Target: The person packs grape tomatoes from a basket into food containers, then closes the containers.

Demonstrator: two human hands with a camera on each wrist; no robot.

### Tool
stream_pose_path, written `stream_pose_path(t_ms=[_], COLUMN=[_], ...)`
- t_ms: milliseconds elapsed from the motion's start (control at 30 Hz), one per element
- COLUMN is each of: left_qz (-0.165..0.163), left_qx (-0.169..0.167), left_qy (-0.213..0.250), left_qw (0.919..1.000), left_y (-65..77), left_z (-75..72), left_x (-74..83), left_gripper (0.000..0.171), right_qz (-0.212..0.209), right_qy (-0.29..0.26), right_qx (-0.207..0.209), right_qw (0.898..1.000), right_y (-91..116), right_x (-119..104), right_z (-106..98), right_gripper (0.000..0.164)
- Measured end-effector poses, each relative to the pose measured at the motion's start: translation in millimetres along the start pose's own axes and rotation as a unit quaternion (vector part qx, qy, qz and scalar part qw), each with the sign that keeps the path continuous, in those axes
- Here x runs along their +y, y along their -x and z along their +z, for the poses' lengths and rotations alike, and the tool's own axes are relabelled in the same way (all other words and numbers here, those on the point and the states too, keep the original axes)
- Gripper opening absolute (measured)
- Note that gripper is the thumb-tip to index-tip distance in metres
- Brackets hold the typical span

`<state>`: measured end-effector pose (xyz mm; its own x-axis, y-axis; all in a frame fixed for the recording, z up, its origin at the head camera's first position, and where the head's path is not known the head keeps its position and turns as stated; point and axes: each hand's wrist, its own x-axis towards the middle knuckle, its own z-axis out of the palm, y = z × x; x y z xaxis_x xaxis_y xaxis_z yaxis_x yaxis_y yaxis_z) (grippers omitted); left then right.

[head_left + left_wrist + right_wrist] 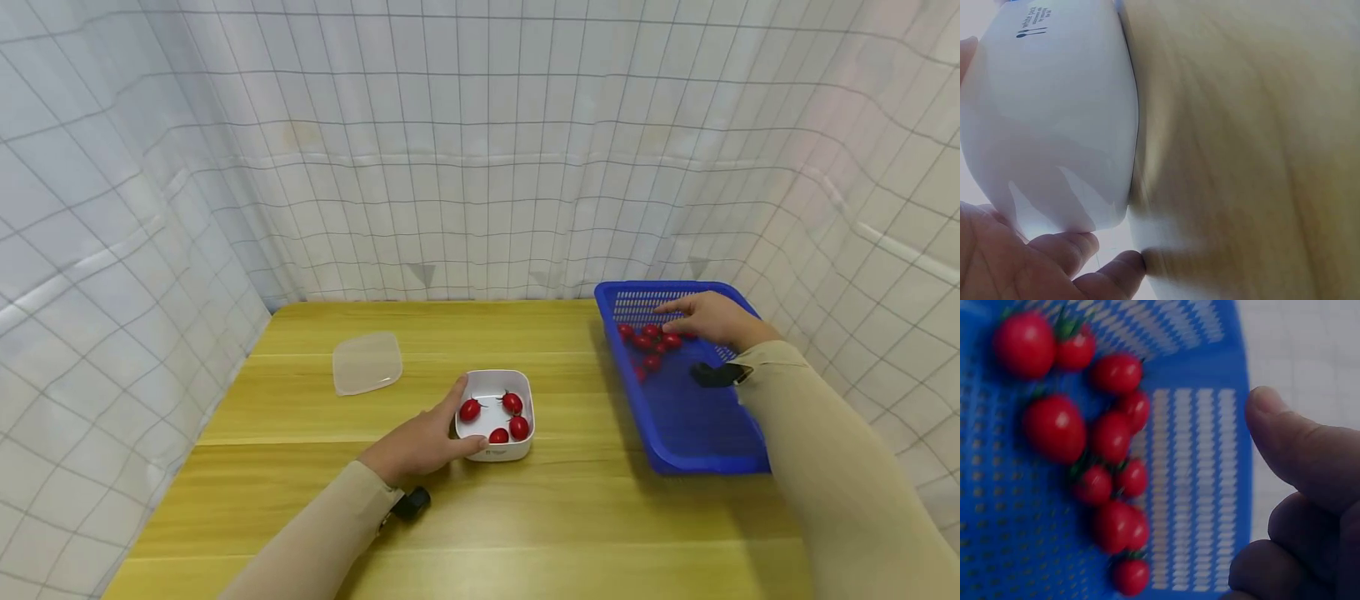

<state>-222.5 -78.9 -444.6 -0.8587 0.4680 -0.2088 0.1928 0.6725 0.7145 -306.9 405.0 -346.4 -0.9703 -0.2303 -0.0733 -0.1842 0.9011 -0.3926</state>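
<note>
My left hand grips a small white plastic container by its left side, thumb at the near rim. Several red cherry tomatoes with green stems lie inside it. In the left wrist view, fingertips are bent against the container's wall, below its printed label. At the right, my right hand hovers over the far part of a blue plastic basket, holding nothing. Several more cherry tomatoes lie along one end of that basket, apart from my thumb in the right wrist view.
A flat translucent lid lies on the wooden table, left of and behind the container. White grid-patterned curtains hang behind the table and along both sides. The basket's raised rim stands between the container and its tomatoes.
</note>
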Motion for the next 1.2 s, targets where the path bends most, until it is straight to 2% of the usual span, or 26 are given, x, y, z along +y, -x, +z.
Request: stream_pose_path(t_ms=[233, 433, 600, 767, 1033, 1200], left_qz=[0.005, 0.003, 0.004, 0.002, 0.0, 0.002], left_qx=[-0.002, -0.004, -0.005, -0.005, -0.003, -0.005], left_qy=[0.008, 0.005, 0.001, -0.004, -0.004, -0.007], left_qw=[1.0, 1.0, 1.0, 1.0, 1.0, 1.0], left_y=[0.9, 1.0, 1.0, 1.0, 1.2, 0.5], left_z=[-1.7, -2.6, -3.5, -2.8, -3.1, -3.7], left_x=[-1.6, -1.5, -0.6, -0.1, -0.4, -0.6], left_gripper=[0.109, 0.109, 0.109, 0.109, 0.109, 0.109], right_qz=[0.021, 0.026, 0.014, 0.029, 0.03, 0.05], right_qy=[0.007, 0.015, 0.006, -0.001, -0.001, -0.002], right_qx=[-0.02, -0.043, -0.058, -0.074, -0.06, -0.074], right_qw=[1.0, 0.999, 0.998, 0.997, 0.998, 0.996], right_y=[-1.4, -5.0, -8.1, -8.4, -10.4, -12.2], right_x=[40.4, 59.0, 63.0, 62.8, 62.4, 64.2], right_z=[10.8, 15.1, 19.2, 22.2, 27.0, 29.6], right_gripper=[0.044, 0.047, 0.046, 0.046, 0.044, 0.044])
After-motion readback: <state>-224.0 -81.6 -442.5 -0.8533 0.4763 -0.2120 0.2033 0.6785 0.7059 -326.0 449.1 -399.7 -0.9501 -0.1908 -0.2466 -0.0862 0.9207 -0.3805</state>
